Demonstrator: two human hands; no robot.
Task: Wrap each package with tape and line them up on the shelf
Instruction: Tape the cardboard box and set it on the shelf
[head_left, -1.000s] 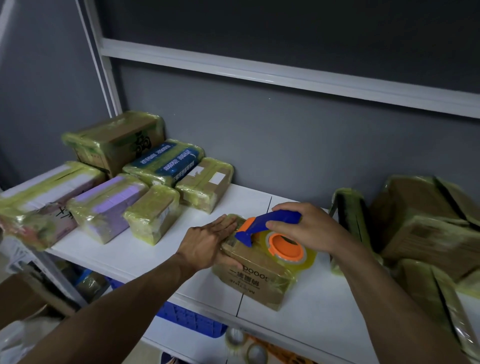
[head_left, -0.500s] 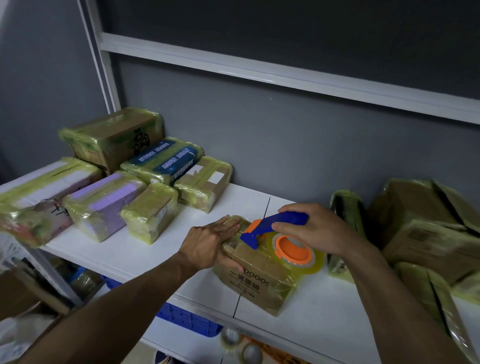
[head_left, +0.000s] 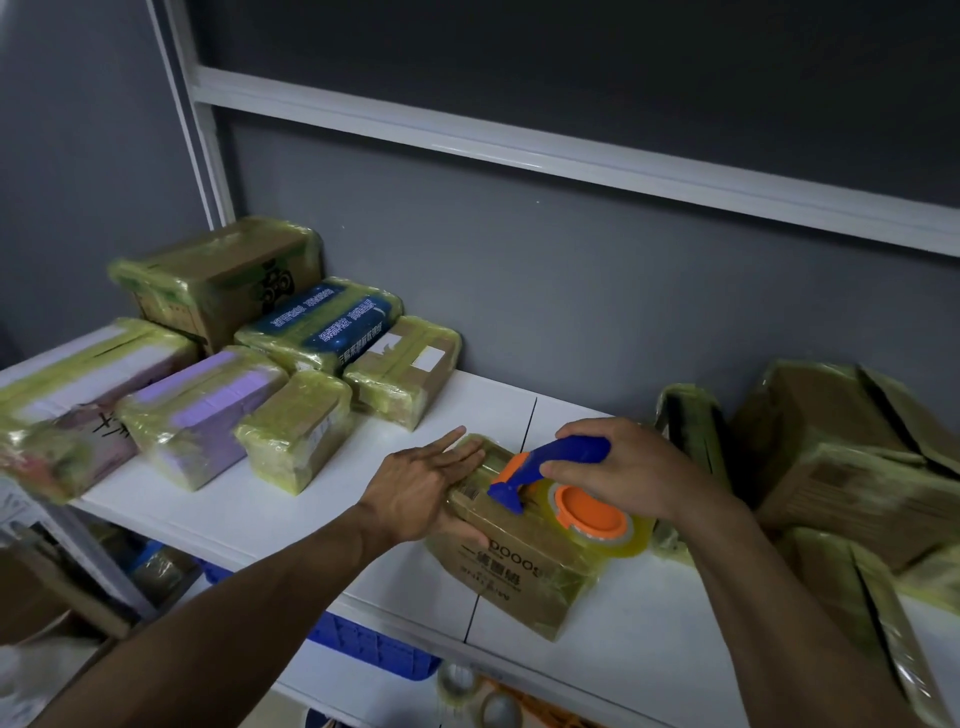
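Observation:
A brown cardboard package with printed text lies on the white shelf, partly covered in yellowish tape. My left hand presses flat on its left top edge, fingers straight, thumb down its near side. My right hand grips the blue handle of a tape dispenser, whose orange hub and clear tape roll rest on the package's top right. Several taped packages stand lined up at the left of the shelf.
More wrapped boxes are piled at the right of the shelf, close to my right forearm. A grey wall and a white rail run behind. Below the shelf sit a blue crate and spare tape rolls.
The dispenser has slid a little to the right and toward me along the package top. My left hand stays pressed on the package.

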